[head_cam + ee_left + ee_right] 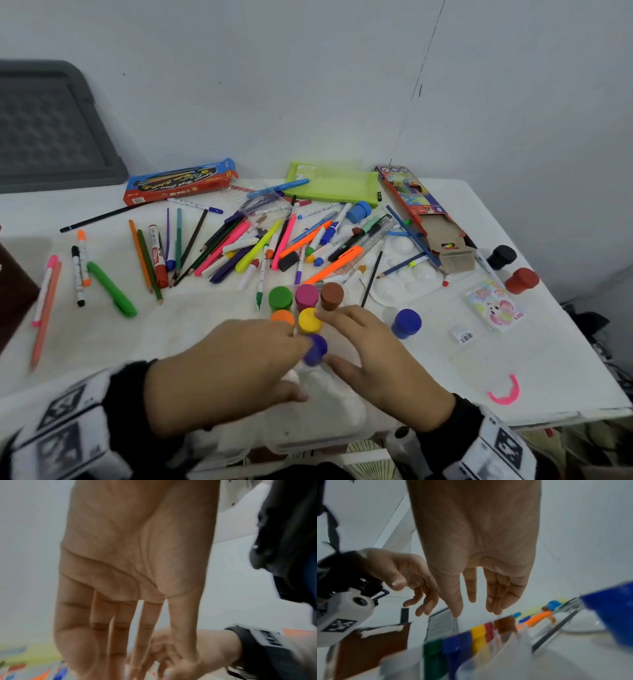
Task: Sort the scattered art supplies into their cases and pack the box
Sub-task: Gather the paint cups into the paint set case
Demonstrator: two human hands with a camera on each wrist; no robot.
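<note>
Both hands, left hand (pixel 239 363) and right hand (pixel 373 353), are hovering with loose fingers, holding nothing, around the purple paint pot (pixel 315 348) in the clear case (pixel 339 435). A bump could be toppling its neighbours.

Grey lid (pixel 51 130) leans against the wall (pixel 308 68).

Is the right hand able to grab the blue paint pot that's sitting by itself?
Probably yes. The blue paint pot stands alone on the table just to the right of the right hand, with bare tabletop between them. The hand's fingers look straight and hold nothing, so a short sideways reach should do.
</note>
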